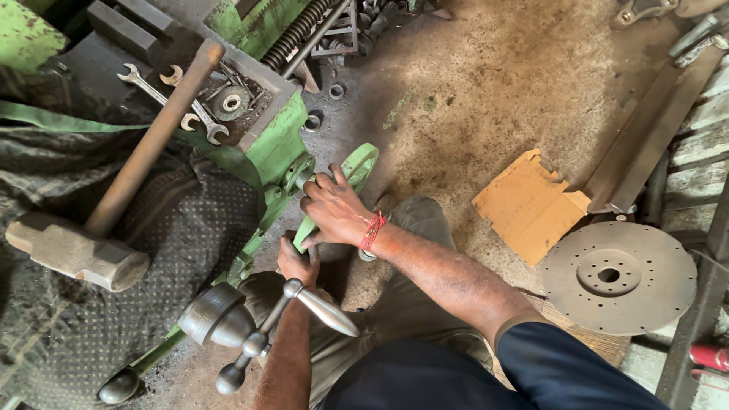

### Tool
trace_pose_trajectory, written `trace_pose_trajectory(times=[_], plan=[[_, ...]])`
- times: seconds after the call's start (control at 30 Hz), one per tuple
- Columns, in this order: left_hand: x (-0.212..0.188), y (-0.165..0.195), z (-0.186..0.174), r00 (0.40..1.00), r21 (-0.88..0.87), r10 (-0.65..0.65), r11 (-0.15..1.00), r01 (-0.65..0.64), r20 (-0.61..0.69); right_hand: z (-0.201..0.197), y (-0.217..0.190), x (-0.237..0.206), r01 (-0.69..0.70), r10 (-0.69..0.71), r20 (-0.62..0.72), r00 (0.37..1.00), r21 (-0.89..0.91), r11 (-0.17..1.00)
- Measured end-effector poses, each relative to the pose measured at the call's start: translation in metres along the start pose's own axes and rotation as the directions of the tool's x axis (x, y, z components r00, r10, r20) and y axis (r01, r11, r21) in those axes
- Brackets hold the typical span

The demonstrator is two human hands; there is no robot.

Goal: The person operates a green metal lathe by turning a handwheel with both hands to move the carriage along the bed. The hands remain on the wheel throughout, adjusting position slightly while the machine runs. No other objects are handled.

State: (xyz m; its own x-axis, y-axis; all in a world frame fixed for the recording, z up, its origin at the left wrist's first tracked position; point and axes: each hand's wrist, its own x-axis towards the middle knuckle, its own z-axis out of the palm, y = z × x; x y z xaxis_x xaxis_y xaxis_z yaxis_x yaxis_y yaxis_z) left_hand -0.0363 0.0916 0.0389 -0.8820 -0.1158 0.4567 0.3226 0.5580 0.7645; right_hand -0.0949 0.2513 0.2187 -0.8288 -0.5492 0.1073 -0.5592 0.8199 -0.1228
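Observation:
Both of my hands are on a green handwheel (pixel 358 163) on the front of a green lathe (pixel 277 140). My right hand (pixel 330 209), with a red thread at the wrist, lies over the wheel's upper middle with its fingers curled around the rim. Lower down, my left hand (pixel 298 263) grips the bottom of the rim. Much of the wheel is hidden under the two hands. A steel lever with ball knobs (pixel 292 315) sticks out just below my left forearm.
A sledgehammer (pixel 83 247) with a wooden handle lies on dark dotted cloth at the left. Wrenches (pixel 190 114) sit in the lathe's tray. On the dirt floor at the right lie a drilled metal disc (pixel 619 277), a cardboard piece (pixel 531 205) and steel bars (pixel 653 129).

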Motion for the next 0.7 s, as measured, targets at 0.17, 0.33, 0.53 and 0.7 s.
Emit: trace_pose_trajectory(times=[0.17, 0.33, 0.53, 0.7], plan=[[-0.004, 0.001, -0.002, 1.000, -0.014, -0.016, 1.000, 0.016, 0.006, 0.001, -0.004, -0.003, 0.001, -0.001, -0.005, 1.000, 0.000, 1.000], [-0.003, 0.011, -0.009, 0.998, -0.003, -0.066, 0.998, 0.066, 0.024, -0.003, -0.008, -0.006, 0.010, -0.010, -0.011, 1.000, 0.001, 1.000], [0.002, 0.025, -0.032, 0.991, 0.118, -0.084, 0.990, 0.072, 0.100, 0.005, -0.019, -0.005, 0.027, -0.032, -0.099, 0.995, -0.043, 0.999], [0.020, 0.014, -0.044, 0.979, 0.041, 0.142, 0.988, -0.149, 0.143, 0.015, -0.037, 0.003, 0.021, -0.020, 0.012, 1.000, -0.059, 0.998]])
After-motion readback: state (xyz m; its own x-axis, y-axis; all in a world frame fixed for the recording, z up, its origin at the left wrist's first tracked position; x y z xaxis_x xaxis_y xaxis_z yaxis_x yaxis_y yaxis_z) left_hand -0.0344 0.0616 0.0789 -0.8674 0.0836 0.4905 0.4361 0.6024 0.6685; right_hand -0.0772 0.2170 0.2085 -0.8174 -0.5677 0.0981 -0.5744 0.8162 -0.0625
